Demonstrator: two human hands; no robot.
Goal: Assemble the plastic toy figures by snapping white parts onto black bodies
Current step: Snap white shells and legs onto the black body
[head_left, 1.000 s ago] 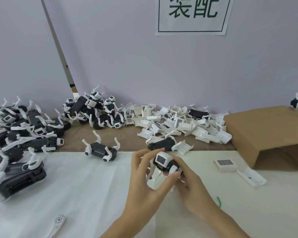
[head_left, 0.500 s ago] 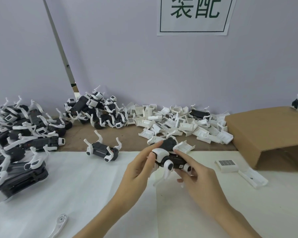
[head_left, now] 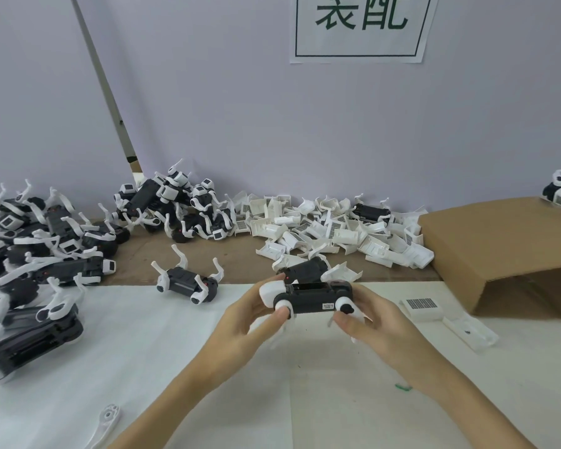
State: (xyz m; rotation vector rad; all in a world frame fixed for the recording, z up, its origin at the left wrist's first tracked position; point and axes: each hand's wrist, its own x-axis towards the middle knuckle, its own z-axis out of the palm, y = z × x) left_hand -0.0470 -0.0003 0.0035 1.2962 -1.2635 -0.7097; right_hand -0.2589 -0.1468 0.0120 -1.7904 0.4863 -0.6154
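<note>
The black toy body [head_left: 310, 296] is held level above the white table sheet [head_left: 143, 345], just in front of the heap of white shells [head_left: 331, 228]. The left hand [head_left: 243, 322] pinches its rounded white head end; the right hand [head_left: 370, 322] grips the tail end, presumably bracing it for a snap fit. The plastic looks hard and smooth.

Both forearms reach forward, wrists nearly level. The left hand [head_left: 240, 322] and the right hand [head_left: 374, 322] face each other, fingers curled, pinching opposite ends of one toy figure [head_left: 308, 298].
</note>
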